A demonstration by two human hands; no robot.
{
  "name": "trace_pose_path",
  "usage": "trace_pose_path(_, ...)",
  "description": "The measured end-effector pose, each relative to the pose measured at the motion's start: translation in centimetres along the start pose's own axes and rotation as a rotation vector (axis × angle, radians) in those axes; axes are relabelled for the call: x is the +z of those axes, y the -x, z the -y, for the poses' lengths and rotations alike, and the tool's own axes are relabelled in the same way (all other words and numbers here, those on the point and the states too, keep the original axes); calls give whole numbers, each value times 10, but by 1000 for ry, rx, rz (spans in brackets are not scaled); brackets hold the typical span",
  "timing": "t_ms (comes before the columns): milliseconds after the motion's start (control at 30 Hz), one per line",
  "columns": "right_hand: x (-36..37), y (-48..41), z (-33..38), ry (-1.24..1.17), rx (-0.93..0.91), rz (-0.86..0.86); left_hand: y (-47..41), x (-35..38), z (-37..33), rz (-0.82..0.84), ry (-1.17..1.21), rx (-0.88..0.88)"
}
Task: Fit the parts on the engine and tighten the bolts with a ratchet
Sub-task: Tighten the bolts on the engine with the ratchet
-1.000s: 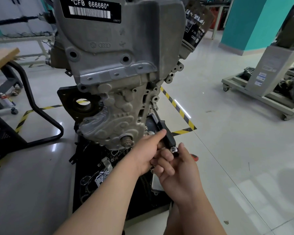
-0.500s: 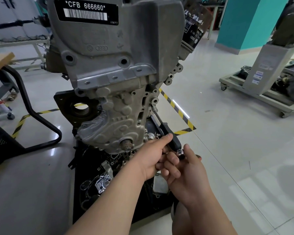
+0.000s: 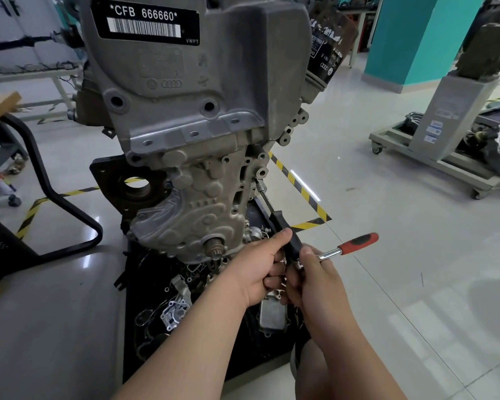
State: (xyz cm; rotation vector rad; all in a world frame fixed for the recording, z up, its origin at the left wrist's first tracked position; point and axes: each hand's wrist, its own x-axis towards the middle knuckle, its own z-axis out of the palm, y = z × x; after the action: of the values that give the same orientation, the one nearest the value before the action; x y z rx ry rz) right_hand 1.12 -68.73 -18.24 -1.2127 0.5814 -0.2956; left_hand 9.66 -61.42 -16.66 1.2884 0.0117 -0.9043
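Observation:
A grey engine [image 3: 191,134] stands upright in front of me, with a barcode plate reading CFB 666660 at its top. A long extension bar [image 3: 267,199] with a black grip runs from a bolt hole on the engine's lower right edge down to my hands. My left hand [image 3: 260,267] grips the black grip of the bar. My right hand [image 3: 315,278] holds the head of a ratchet [image 3: 347,248] at the bar's lower end. The ratchet's red and black handle sticks out to the right.
A black mat [image 3: 145,298] under the engine carries several loose metal parts, among them a small housing [image 3: 175,313] and a flat cover [image 3: 272,314]. A black oil filter [image 3: 328,53] hangs upper right. A black chair frame [image 3: 55,194] stands left, a wheeled stand [image 3: 445,131] right.
The ratchet handle has swung out to the right into view from behind my right hand. Both hands stay at the bar's lower end.

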Motion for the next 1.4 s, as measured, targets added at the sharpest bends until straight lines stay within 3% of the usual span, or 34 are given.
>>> trace_pose_path(233, 8, 9, -2, 467, -296, -154, -3, 0, 2, -30, -9, 1)
trace_pose_path(567, 6, 12, -4, 715, -417, -146, -5, 2, 3, 3, -11, 44)
trace_pose_path(833, 1, 11, -4, 594, -421, -269, -9, 3, 4, -48, 0, 94)
trace_pose_path(1400, 2, 14, -2, 539, -343, -262, -7, -3, -1, -103, -6, 48)
